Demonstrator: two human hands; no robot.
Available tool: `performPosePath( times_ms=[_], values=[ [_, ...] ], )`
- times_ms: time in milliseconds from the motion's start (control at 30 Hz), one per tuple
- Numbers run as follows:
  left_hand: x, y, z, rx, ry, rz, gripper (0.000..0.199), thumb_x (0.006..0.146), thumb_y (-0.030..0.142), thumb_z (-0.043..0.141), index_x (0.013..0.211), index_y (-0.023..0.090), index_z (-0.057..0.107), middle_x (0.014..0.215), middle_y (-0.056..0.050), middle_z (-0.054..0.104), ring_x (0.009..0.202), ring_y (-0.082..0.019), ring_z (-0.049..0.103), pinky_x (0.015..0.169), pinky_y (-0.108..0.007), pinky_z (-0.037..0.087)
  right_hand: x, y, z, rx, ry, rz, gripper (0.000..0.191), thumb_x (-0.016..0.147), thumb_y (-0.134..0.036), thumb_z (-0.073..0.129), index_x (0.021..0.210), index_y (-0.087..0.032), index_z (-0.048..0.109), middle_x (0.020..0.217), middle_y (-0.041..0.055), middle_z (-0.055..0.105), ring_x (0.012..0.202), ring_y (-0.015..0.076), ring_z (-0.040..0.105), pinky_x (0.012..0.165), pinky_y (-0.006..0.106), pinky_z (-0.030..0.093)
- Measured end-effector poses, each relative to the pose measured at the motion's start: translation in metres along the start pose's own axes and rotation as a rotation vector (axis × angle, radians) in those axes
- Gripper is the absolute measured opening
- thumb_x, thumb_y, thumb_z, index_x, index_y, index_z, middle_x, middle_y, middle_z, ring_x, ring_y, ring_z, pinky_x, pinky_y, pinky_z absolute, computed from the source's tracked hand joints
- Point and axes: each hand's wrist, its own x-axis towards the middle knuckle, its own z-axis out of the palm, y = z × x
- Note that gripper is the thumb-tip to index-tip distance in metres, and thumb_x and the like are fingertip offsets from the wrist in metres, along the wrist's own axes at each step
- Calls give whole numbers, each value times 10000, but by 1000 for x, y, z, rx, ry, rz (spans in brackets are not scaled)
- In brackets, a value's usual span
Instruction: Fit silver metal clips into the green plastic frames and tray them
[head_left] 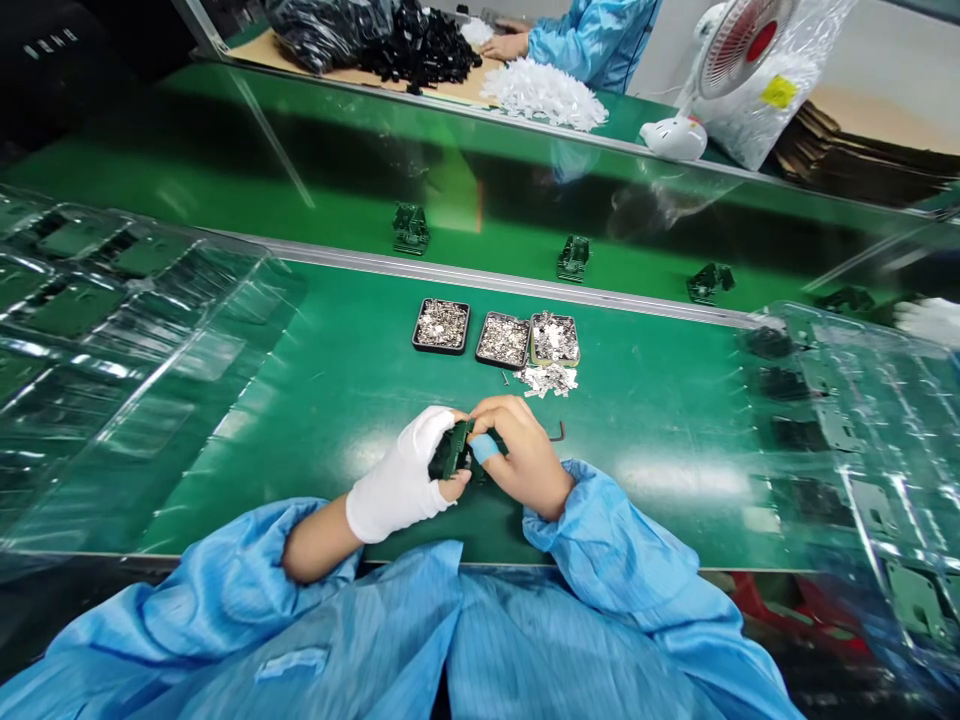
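grn bench (322, 380) | part (452, 452) held | 3 trays (500, 365) | fan (739, 45) far R

At the lower centre of the frame, a small assembly (452, 452) sits between the left hand (401, 478) and the right hand (521, 458), over the worktable (337, 350). A hex key (561, 431) lies just right of the right hand. Farther up stand the left dish (439, 350), middle dish (501, 363) and right dish (556, 361), all filled with small pieces; loose plates (550, 380) lie just below the right one. Behind them runs a rail (480, 281), with three spaced units (574, 258) beyond it. Stacked trays flank the worktable at the left edge (180, 345) and right edge (926, 400); a fan (742, 50) stands upper right.
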Motion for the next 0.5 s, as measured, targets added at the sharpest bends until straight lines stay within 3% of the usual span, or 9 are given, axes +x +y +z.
performPosePath(
  times_ms=[100,300,500],
  values=[
    [1,0,2,4,32,34,389,819,411,515,1109,154,482,1006,-90,563,922,-225,583,821,-381,513,0,2,2,24,3,28,104,831,-116,487,840,-211,529,956,59,607,948,180,555,858,335,442],
    [5,0,7,148,109,13,282,867,213,444,1139,173,507,1168,-123,598,1141,-251,555,966,-428,460,-1,5,6,55,54,70,78,822,-142,517,836,-219,519,929,55,599,907,181,566,829,332,464],
    [10,1,3,214,109,0,212,851,228,466,1028,180,573,1058,-104,655,992,-242,624,864,-406,506,-2,1,7,52,37,107,54,833,-167,513,816,-217,523,919,58,598,895,183,571,820,333,462]
  ],
)
